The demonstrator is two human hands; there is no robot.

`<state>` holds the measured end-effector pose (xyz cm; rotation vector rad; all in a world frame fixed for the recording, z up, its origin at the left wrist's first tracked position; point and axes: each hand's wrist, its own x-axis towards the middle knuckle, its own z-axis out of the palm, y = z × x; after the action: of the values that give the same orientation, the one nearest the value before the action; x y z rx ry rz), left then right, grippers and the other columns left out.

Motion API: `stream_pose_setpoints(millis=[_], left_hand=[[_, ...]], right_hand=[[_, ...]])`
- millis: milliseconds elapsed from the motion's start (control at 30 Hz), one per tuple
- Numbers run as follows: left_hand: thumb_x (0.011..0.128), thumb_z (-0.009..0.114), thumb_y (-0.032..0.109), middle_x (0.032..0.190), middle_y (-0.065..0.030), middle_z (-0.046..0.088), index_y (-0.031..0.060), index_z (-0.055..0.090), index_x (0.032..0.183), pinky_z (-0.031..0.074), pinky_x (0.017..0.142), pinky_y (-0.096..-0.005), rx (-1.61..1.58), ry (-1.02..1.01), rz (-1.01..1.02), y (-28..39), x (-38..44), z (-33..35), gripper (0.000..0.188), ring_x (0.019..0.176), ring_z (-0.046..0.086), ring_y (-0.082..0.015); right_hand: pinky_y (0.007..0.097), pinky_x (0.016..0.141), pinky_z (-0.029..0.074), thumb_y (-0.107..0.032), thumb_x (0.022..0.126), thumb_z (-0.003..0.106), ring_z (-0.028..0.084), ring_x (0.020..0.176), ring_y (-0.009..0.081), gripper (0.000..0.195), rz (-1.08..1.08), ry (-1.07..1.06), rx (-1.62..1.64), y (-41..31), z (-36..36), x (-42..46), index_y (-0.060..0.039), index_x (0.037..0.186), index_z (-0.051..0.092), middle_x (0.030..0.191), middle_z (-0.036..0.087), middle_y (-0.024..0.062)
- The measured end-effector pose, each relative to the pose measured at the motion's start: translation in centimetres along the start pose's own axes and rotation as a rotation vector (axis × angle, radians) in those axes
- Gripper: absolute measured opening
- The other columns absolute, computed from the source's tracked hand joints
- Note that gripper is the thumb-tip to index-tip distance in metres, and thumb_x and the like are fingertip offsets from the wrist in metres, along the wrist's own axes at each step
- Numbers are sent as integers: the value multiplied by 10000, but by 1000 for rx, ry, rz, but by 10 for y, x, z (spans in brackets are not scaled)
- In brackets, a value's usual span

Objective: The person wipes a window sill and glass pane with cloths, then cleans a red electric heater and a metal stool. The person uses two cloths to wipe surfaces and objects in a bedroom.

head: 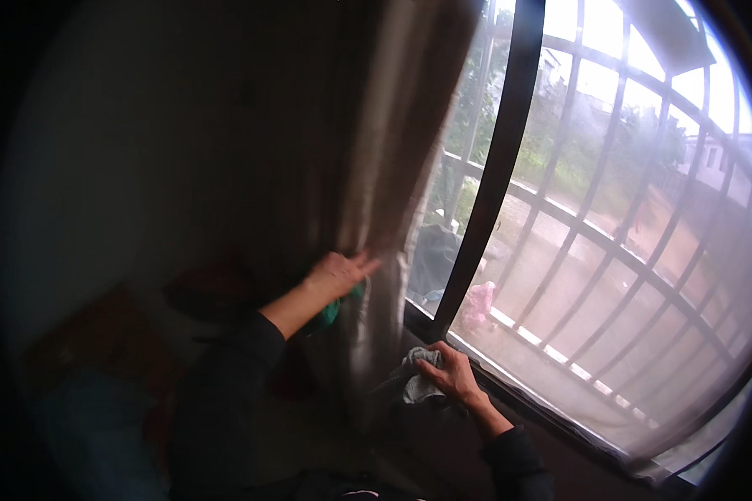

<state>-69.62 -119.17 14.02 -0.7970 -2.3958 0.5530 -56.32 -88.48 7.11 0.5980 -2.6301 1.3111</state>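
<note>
A long curtain [382,206] hangs over the left side of a window, its folds partly blurred. My left hand [339,274] reaches against the curtain with its fingers apart, blurred by motion; no object shows in it. Just beneath that hand is a green item [326,316], mostly hidden. At the window's lower left corner, my right hand [454,372] grips a crumpled grey cloth [421,379] between thumb and fingers. The dark window frame [498,156] rises above this hand, beside the glass pane [576,250].
Outside the glass stands a metal window grille [620,244], with a pink bag-like item [478,307] near its foot. The dark sill [539,419] runs towards the lower right. Indistinct objects lie in deep shadow at the lower left, before a dim wall [100,175].
</note>
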Motion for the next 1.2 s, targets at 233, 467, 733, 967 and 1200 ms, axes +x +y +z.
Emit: stream_pose_setpoints(millis=[233, 467, 733, 967, 1200], left_hand=[[874, 507, 168, 1361, -58, 540, 216, 536, 1339, 519, 605, -418, 127, -164, -223, -124, 21, 75, 468, 759, 697, -262], [844, 548, 76, 817, -151, 677, 69, 658, 909, 533, 639, -468, -111, 65, -356, -156, 64, 149, 128, 740, 677, -341], [915, 522, 130, 832, -214, 662, 28, 625, 933, 504, 660, -502, -958, 404, -357, -109, 77, 138, 146, 793, 626, -439], [918, 567, 99, 797, -156, 693, 11, 665, 983, 535, 656, -346, -1426, 160, -99, -85, 65, 86, 147, 753, 702, -254], [914, 553, 53, 984, -129, 713, 4, 655, 1140, 522, 828, -300, -1681, -38, 321, 2, 77, 22, 252, 928, 687, -223]], right_hand=[[444, 813, 523, -254, 827, 690, 642, 943, 397, 498, -62, 145, -228, -1, -15, 23, -127, 1268, 497, 1174, 599, 176], [414, 718, 555, -71, 813, 595, 653, 875, 338, 601, -34, 85, -806, -13, 1, 46, -60, 1383, 407, 1450, 388, 144], [395, 631, 560, -33, 825, 539, 643, 723, 314, 547, 74, 129, -1082, -31, 13, 77, 30, 1357, 430, 1481, 320, 168], [410, 615, 556, -51, 811, 566, 646, 717, 320, 543, 130, 127, -1178, -38, 25, 77, 80, 1324, 446, 1460, 346, 186], [410, 604, 560, -71, 813, 577, 649, 703, 299, 564, 104, 183, -1176, -43, 22, 75, 94, 1334, 434, 1456, 368, 179]])
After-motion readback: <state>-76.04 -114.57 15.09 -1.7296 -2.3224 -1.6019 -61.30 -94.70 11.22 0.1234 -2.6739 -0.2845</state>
